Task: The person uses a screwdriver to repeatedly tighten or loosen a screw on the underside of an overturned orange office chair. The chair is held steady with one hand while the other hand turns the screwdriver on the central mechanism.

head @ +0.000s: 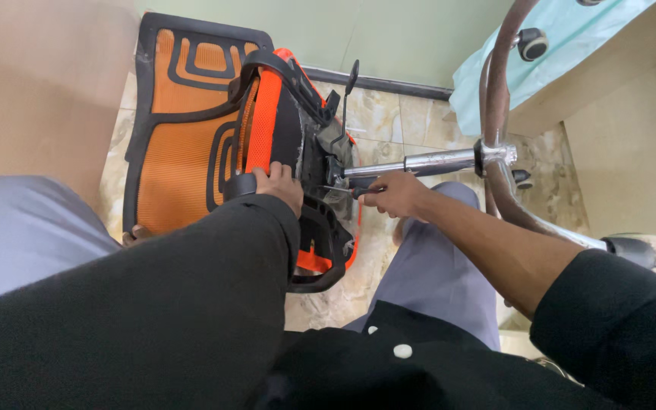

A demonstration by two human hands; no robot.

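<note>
Black long-sleeve top, kinda fleecy looking. Left sleeve down to the wrist, right up against the left hand (279, 184). Right sleeve shoved up near the elbow, forearm bare down to the right hand (395, 193). Couple of small white buttons at the front hem. Grey-blue trousers, plain, smooth fabric, both knees in shot.

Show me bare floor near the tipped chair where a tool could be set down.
Free: tiled floor between chair seat, wall and chrome column. Crowded: under the seat, where left hand and right hand work.
</note>
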